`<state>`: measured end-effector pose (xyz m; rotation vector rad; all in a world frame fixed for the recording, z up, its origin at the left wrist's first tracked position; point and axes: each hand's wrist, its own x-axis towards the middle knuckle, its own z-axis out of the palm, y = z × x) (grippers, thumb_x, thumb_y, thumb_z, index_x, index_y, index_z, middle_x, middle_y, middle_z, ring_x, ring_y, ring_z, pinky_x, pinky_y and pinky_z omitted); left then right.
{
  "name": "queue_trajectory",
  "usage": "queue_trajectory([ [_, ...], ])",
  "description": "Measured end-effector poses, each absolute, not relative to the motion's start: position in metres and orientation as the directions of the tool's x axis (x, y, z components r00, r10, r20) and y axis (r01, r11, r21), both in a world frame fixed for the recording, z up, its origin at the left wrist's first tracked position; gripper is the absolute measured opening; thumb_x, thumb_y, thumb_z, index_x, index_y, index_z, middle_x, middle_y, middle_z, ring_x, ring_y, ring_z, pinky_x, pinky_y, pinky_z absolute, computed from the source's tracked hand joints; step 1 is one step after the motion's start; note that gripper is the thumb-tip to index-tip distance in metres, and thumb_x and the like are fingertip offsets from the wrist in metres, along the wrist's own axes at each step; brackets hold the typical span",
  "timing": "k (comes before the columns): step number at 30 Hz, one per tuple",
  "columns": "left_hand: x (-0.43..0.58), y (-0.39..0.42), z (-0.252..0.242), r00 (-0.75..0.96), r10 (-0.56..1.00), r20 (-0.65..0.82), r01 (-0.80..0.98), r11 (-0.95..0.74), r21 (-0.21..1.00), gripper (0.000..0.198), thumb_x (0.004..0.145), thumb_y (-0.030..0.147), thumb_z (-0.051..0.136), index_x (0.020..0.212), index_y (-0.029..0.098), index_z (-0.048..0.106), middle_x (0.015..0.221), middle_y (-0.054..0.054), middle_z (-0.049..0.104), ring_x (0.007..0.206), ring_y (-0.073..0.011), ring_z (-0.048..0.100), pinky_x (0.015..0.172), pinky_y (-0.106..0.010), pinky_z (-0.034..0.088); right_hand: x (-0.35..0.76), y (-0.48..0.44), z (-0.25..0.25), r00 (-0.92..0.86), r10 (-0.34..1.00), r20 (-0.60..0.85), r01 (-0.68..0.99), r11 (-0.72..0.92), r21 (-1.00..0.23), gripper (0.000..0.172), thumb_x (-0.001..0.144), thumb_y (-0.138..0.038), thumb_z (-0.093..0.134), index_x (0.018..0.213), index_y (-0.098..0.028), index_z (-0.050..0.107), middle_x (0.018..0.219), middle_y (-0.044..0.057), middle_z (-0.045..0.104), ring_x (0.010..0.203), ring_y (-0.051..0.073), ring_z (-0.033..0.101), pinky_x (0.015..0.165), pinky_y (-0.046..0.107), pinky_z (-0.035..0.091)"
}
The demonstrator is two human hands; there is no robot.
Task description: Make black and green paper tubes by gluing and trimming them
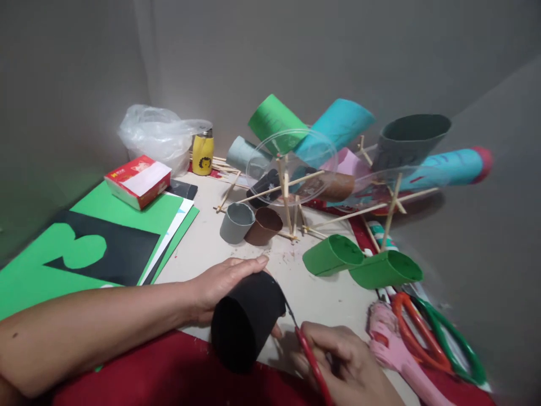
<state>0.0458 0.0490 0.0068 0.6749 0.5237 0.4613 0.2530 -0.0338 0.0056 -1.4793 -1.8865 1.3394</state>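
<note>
My left hand (220, 285) is wrapped round a black paper tube (245, 321) and holds it on its side just above the table. My right hand (350, 366) grips red-handled scissors (310, 358) at the bottom edge. The blade tips touch the tube's far rim. Behind them stands a wheel of wooden sticks (287, 197) with clear plastic discs (291, 158) and coloured paper tubes fixed around it.
Two green paper cups (333, 255) lie right of the tube. A grey cup (235, 223) and a brown cup (264, 225) stand further back. Green and black paper sheets (97, 248), a red box (137, 180), a plastic bag (156, 135), a yellow bottle (203, 152). More scissors (426, 332) and a pink tool (393, 349) lie right.
</note>
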Motion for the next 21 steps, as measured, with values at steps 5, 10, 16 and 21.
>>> queue_trajectory([
  [5, 0.042, 0.048, 0.013, 0.745, 0.601, -0.290, -0.201, 0.617, 0.761, 0.045, 0.087, 0.053, 0.056, 0.078, 0.010, 0.068, 0.064, -0.012, 0.073, 0.061, -0.0234, 0.072, 0.058, -0.028, 0.052, 0.252, -0.035, 0.006, -0.412, 0.910, 0.041, 0.605, 0.307, -0.735, 0.035, 0.080, -0.022, 0.058, 0.058, -0.022, 0.031, 0.052, -0.008, 0.029, 0.046, 0.008, 0.026, 0.045, 0.022, 0.021],
  [10, 0.040, 0.047, 0.015, 0.766, 0.600, -0.231, -0.176, 0.541, 0.822, 0.050, 0.093, 0.051, 0.047, 0.081, 0.008, 0.070, 0.068, -0.016, 0.074, 0.062, -0.0247, 0.071, 0.060, -0.031, 0.054, 0.251, -0.038, 0.004, -0.390, 0.890, 0.237, 0.729, 0.455, -0.511, 0.022, 0.070, -0.014, 0.056, 0.058, -0.021, 0.039, 0.045, -0.008, 0.043, 0.042, 0.008, 0.033, 0.047, 0.025, 0.020],
  [16, 0.039, 0.044, 0.016, 0.763, 0.613, -0.207, -0.182, 0.511, 0.840, 0.049, 0.093, 0.051, 0.048, 0.080, 0.010, 0.070, 0.071, -0.015, 0.075, 0.068, -0.0244, 0.072, 0.067, -0.033, 0.053, 0.249, -0.041, 0.012, -0.396, 0.878, 0.270, 0.740, 0.479, -0.472, 0.015, 0.065, -0.012, 0.050, 0.056, -0.021, 0.041, 0.044, -0.007, 0.050, 0.040, 0.008, 0.036, 0.047, 0.027, 0.019],
  [21, 0.038, 0.044, 0.013, 0.768, 0.603, -0.214, -0.182, 0.526, 0.831, 0.049, 0.091, 0.054, 0.050, 0.078, 0.010, 0.069, 0.071, -0.015, 0.074, 0.063, -0.0257, 0.071, 0.057, -0.032, 0.053, 0.248, -0.041, 0.014, -0.395, 0.884, 0.252, 0.743, 0.468, -0.478, 0.020, 0.068, -0.014, 0.052, 0.055, -0.020, 0.038, 0.043, -0.007, 0.046, 0.041, 0.008, 0.030, 0.047, 0.026, 0.017],
])
